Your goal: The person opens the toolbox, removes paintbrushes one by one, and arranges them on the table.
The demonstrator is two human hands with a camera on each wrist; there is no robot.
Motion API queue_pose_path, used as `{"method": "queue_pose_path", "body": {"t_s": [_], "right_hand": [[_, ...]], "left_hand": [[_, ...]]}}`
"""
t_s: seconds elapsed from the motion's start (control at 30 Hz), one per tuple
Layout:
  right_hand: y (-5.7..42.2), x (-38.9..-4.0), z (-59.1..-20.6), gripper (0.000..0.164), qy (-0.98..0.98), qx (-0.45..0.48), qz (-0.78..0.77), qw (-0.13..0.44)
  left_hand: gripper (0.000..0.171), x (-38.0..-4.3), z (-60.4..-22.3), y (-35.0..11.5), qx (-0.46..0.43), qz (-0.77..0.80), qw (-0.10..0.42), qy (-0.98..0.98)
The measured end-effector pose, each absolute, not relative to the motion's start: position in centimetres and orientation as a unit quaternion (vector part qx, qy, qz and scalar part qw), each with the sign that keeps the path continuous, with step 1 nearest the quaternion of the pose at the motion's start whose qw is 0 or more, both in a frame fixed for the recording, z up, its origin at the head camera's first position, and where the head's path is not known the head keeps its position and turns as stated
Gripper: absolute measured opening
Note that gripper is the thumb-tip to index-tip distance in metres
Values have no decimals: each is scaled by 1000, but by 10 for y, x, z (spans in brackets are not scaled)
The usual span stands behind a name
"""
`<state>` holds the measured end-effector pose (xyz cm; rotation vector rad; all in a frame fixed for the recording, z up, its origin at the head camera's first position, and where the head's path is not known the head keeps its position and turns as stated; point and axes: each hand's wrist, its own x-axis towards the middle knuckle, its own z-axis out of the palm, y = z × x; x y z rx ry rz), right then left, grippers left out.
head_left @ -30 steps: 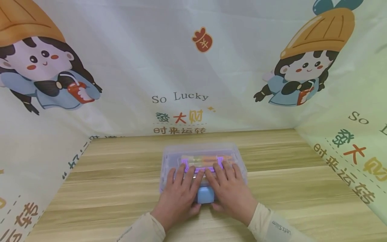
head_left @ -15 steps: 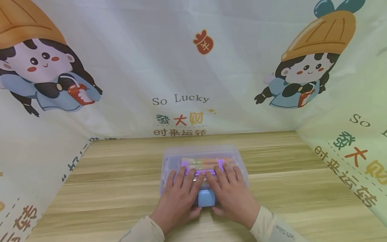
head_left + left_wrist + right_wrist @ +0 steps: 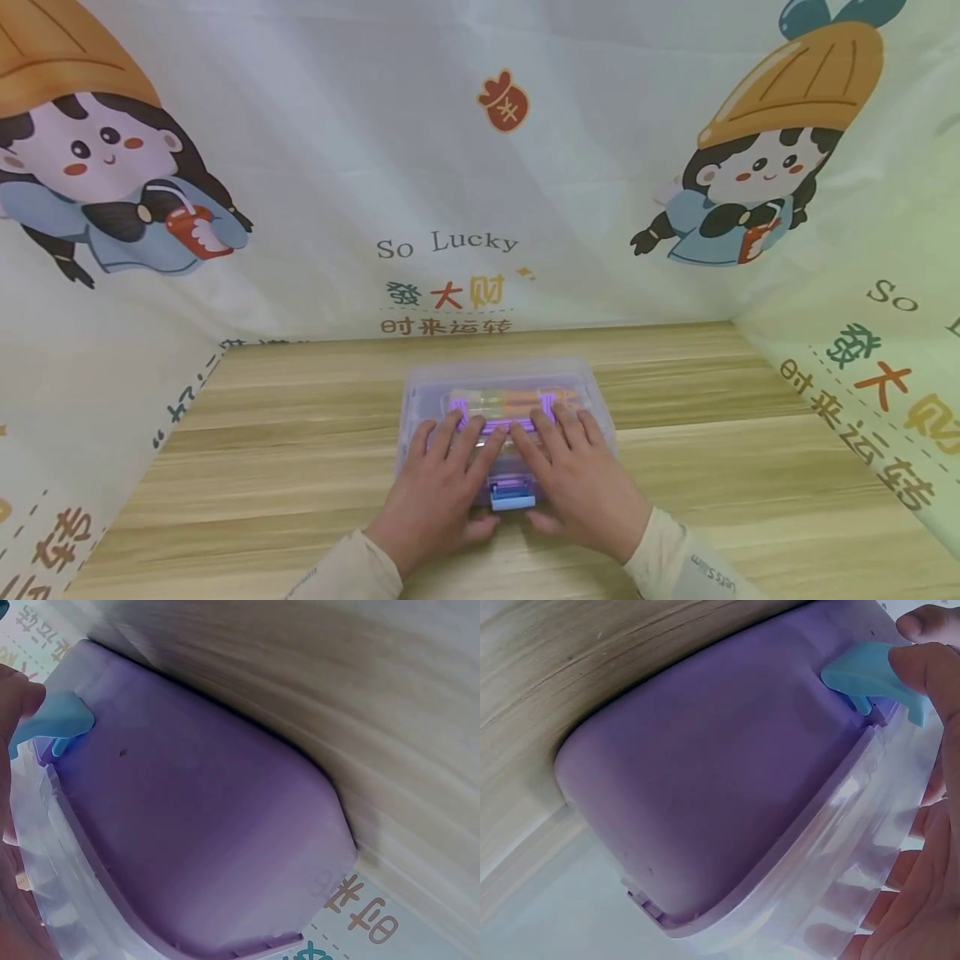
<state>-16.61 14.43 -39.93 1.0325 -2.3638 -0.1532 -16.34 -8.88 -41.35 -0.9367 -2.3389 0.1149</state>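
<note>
we see a low rectangular box with a purple plastic base and a clear plastic lid [image 3: 427,387] near the middle of the pale wood-grain table [image 3: 300,433], lid side up. on its near wall, a light-blue plastic latch [image 3: 513,497] tilts outward. we find the left hand [image 3: 438,487] on the left part of the lid and the right hand [image 3: 588,483] on the right part, fingers spread and pointing to the far side. in the wrist views both thumbs lie at the latch; we cannot tell how hard they press. a bright purple plastic handle [image 3: 549,405] lies on the lid by the fingertips, and through the clear plastic we make out orange and yellow stick-shaped pieces [image 3: 525,402].

we judge the box light and fairly stiff, its smooth walls a little slippery, and the thin lid likely to flex under pressure. the latch looks like its most fragile part. we would hold the base by its left and right ends, and take the lid by its near rim, beside the latch.
</note>
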Motion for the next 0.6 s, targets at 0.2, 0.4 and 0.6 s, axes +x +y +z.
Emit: {"method": "queue_pose_path", "body": {"t_s": [0.2, 0.4, 0.6], "right_hand": [[151, -169, -395, 93, -873, 402, -17, 275], [158, -175, -396, 82, -858, 421, 3, 292], [159, -176, -403, 78, -858, 415, -3, 302]], "left_hand": [[93, -164, -410, -91, -360, 33, 301, -883], [83, -166, -407, -95, -367, 33, 292, -882], [80, -166, -407, -96, -369, 35, 294, -881]]}}
